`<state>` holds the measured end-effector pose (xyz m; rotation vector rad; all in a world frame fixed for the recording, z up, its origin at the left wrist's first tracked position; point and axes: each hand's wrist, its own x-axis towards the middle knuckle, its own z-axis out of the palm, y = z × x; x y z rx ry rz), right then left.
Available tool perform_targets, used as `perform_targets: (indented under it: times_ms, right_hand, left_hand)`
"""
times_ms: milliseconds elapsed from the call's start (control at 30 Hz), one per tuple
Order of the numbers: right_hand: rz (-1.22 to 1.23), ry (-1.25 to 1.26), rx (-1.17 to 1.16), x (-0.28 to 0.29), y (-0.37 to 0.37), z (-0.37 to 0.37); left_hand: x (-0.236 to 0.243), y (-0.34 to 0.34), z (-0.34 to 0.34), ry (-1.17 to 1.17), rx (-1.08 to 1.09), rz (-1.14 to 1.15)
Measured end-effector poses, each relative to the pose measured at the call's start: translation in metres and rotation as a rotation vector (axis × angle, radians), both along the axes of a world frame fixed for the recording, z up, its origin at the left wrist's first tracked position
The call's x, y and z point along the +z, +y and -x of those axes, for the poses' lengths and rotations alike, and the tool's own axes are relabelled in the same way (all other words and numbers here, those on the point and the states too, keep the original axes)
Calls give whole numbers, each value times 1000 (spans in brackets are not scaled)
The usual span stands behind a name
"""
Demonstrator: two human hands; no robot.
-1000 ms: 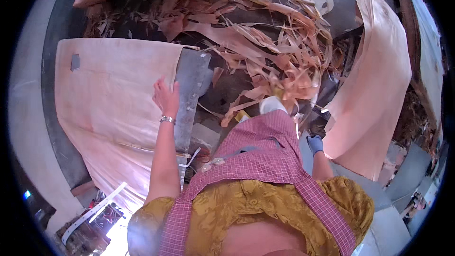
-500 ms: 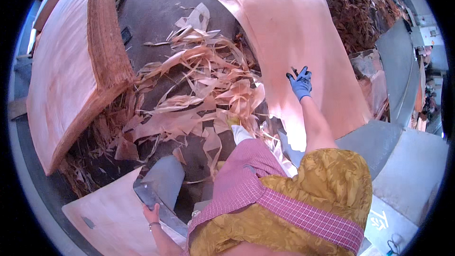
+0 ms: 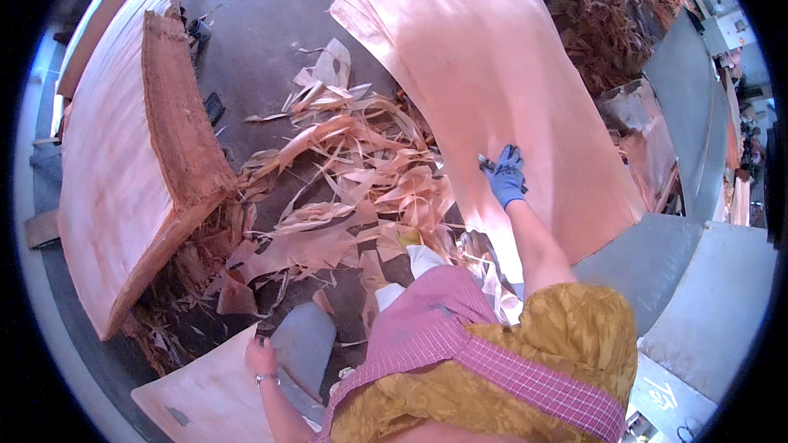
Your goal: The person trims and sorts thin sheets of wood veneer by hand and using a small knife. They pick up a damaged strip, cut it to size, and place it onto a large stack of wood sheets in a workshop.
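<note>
My bare left hand (image 3: 260,356), with a band at the wrist, is at the lower left. Its fingers are closed round a dark flat piece (image 3: 264,329) seen nearly edge-on; its kind is unclear. Below that hand lies a pale veneer sheet (image 3: 205,385), and beside it a grey rounded panel (image 3: 305,340). My right hand (image 3: 504,179), in a blue glove with dark fingertips, lies with fingers apart on a stack of large pinkish wood veneer sheets (image 3: 492,74). A small dark bit shows by its thumb; I cannot tell whether it is held.
A heap of torn veneer strips (image 3: 369,164) covers the floor in the middle. At the left stands a thick veneer stack (image 3: 115,172) with a rough edge. Grey boards (image 3: 714,279) lie at the right, and more scraps (image 3: 607,33) at the far right.
My right hand has drawn nearer along the sheets. The dark flat piece in my left hand has turned from broadside to nearly edge-on. The whole view has shifted slightly.
</note>
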<state>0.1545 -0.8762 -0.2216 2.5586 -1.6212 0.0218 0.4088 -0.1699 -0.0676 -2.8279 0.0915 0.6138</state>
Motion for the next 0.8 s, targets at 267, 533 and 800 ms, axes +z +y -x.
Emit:
perform_targets:
  times_ms: [267, 533, 800]
  right_hand:
    - [-248, 257, 120, -40, 9, -6]
    - [-514, -243, 193, 49, 39, -72]
    - [-716, -580, 351, 75, 66, -267]
  left_hand:
    - [10, -153, -9, 137, -229, 285]
    - [-34, -196, 32, 493, -405, 484]
    - [-6, -266, 63, 974, -279, 525]
